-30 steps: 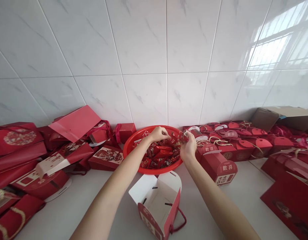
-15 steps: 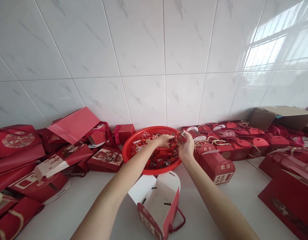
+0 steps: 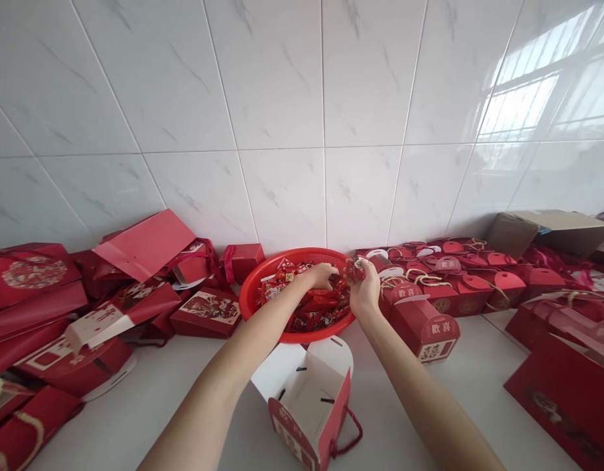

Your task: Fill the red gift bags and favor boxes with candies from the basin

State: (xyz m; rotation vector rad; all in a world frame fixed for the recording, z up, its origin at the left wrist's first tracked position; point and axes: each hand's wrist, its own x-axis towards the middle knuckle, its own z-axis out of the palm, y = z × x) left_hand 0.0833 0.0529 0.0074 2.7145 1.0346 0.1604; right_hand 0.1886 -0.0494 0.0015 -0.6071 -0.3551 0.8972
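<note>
In the head view, a red plastic basket point(image 3: 251, 313) full of red wrapped candies point(image 3: 316, 302) stands against the tiled wall. My right hand point(image 3: 367, 282) is over the basket's right rim, its fingers closed round a few wrapped candies point(image 3: 353, 268). Just left of it, my left hand point(image 3: 322, 276) reaches into the basket with curled fingers on a red wrapped candy; the fingertips are partly hidden. Between my forearms, an open red gift box point(image 3: 309, 418) with a white inside and a red cord handle stands near me. No candies show inside it.
Several closed red gift boxes point(image 3: 424, 320) with rope handles are packed together on the right. Red boxes and bags point(image 3: 145, 245) lie piled on the left. A brown carton point(image 3: 515, 232) sits at the back right, and a large red bag point(image 3: 561, 399) at the front right.
My left hand's forefinger, stretched toward the right hand before, has curled down onto the candies. The right hand stays nearly in place with its candies.
</note>
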